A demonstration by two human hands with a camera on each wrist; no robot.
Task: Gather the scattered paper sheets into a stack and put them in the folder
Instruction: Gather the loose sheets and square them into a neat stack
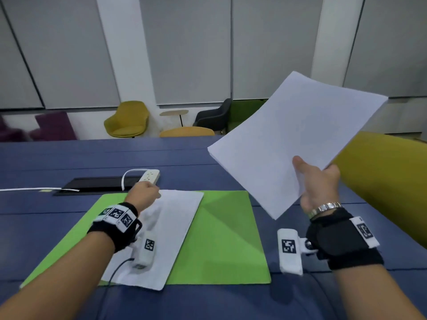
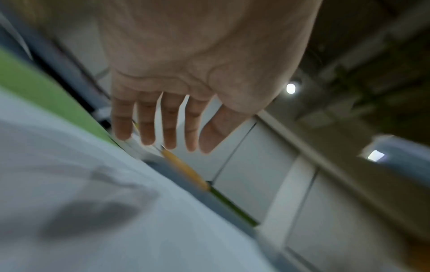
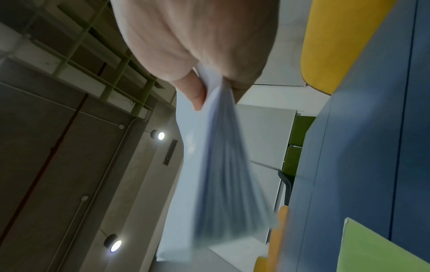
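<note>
An open green folder (image 1: 224, 239) lies flat on the blue table, with one white sheet (image 1: 175, 227) lying askew across its left half. My left hand (image 1: 144, 192) is at that sheet's far corner. In the left wrist view its fingers (image 2: 146, 128) are straight and slightly spread just above the sheet (image 2: 93, 184), beside the folder (image 2: 35, 86); whether they touch the paper is unclear. My right hand (image 1: 312, 172) holds a stack of white sheets (image 1: 293, 139) in the air to the right of the folder, pinching one corner between thumb and fingers (image 3: 197, 95). The stack (image 3: 221, 165) fans outward, blurred.
A white power strip (image 1: 150, 176) with its cable lies just beyond the folder, next to a black panel (image 1: 97, 183) set in the table (image 1: 69, 158). A yellow chair back (image 1: 392, 181) rises at the right edge. More chairs stand past the far side.
</note>
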